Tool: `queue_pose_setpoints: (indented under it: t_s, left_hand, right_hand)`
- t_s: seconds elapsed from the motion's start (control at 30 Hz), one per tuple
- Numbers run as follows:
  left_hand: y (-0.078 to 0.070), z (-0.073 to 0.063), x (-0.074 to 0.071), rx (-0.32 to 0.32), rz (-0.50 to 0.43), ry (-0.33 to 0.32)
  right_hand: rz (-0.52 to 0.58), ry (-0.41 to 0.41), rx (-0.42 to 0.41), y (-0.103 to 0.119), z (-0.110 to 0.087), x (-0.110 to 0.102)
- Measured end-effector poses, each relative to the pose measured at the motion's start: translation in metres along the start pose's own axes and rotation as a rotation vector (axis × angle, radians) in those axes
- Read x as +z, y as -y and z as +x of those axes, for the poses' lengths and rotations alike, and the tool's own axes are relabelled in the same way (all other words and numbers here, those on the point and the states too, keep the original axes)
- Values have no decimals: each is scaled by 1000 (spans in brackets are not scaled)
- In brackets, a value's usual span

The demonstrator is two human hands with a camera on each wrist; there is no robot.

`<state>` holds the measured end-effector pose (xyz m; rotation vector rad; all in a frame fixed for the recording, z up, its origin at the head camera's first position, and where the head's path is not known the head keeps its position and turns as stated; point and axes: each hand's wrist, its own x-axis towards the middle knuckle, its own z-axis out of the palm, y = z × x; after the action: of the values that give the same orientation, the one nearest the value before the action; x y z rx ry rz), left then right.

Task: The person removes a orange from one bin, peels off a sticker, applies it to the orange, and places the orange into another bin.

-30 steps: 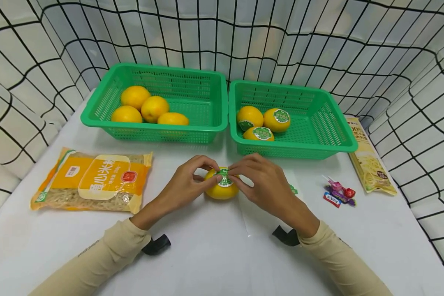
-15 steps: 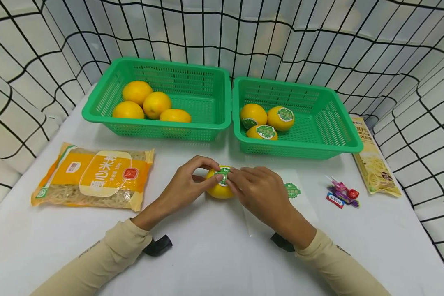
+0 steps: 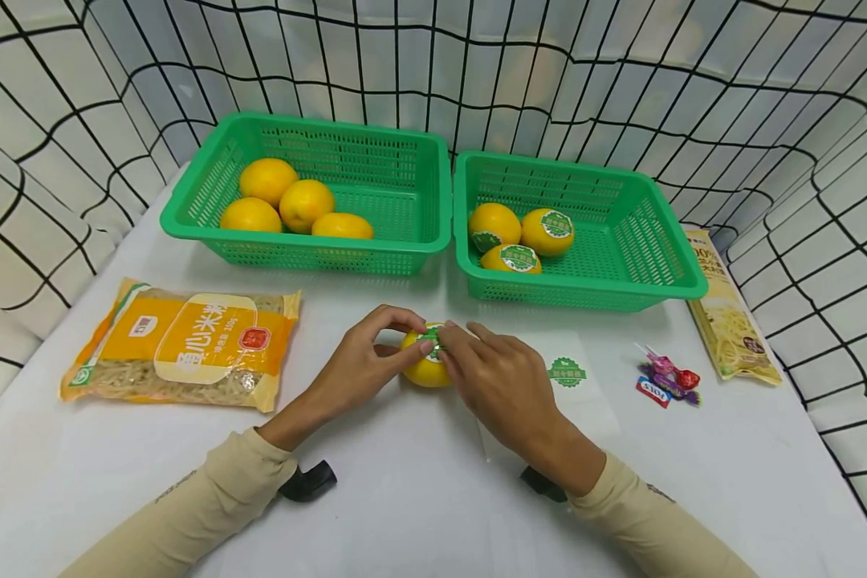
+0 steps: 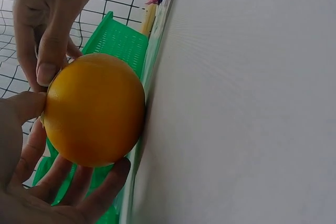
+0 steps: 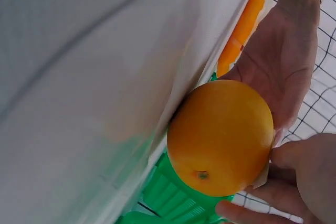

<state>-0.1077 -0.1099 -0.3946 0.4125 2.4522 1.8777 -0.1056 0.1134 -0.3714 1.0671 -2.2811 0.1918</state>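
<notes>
An orange (image 3: 425, 376) rests on the white table in front of the baskets, a green-and-white sticker (image 3: 431, 331) on its upper side. My left hand (image 3: 364, 353) holds it from the left, thumb on the sticker and fingers round the far side. From the right, my right hand (image 3: 509, 393) has its thumb and fingertips at the sticker's right part, which they cover. In the right wrist view, a pale sticker edge (image 5: 261, 178) stands off the orange (image 5: 220, 137) beside that hand's fingers. The left wrist view shows both thumbs close together at the orange's (image 4: 97, 111) edge.
A clear sheet with a green sticker (image 3: 567, 372) lies right of the orange. Behind stand a green basket (image 3: 405, 261) of plain oranges and another (image 3: 585, 295) of stickered ones. A noodle bag (image 3: 181, 345) lies left; sweets (image 3: 668, 379) and a yellow pack (image 3: 733, 313) lie right.
My right hand has moved in over the sticker's right part, its fingers now covering more of it. My left hand keeps its hold, and the orange stays put.
</notes>
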Motion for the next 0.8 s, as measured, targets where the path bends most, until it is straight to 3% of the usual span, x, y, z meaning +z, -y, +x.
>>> queue_pose_setpoints:
  t_s: [0.17,0.37,0.63,0.8]
  left_hand:
    - [0,0,-1,-7,4,1]
    - [-1,-1,1,-24,23,8]
    - [-2,-2,-4,-50,10,28]
    - [-3,-2,-4,-63,-14,32]
  right_hand:
    - [97,131,-23,-12,0,6]
    - [193,258,12,-19,-3,7]
    - [148,440,82,-14,-4,5]
    - [169,472,107,-16,0,-3]
